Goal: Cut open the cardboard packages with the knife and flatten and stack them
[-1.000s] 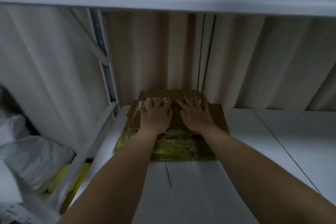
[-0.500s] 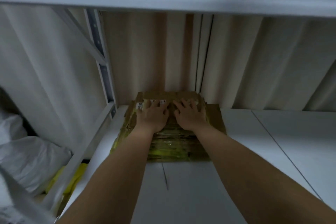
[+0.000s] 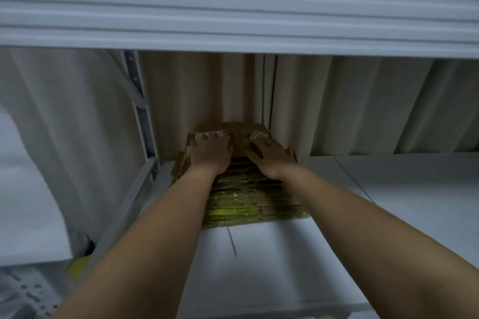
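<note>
Cardboard stack (image 3: 248, 194) is lying at twelve o'clock on the white shelf (image 3: 388, 189). We are pressing our left hand (image 3: 211, 154) and right hand (image 3: 272, 158) flat on it, fingers straight and slightly spread.

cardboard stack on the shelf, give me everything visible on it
The stack of flattened brown cardboard packages lies flat on the white shelf board, at its back left corner against the beige curtain. Many thin layers show at the near edge, with glossy yellow-green tape strips across them. The top piece carries white labels near its far edge. The left hand and right hand rest palm-down on top, fingers spread, pressing it.
</note>
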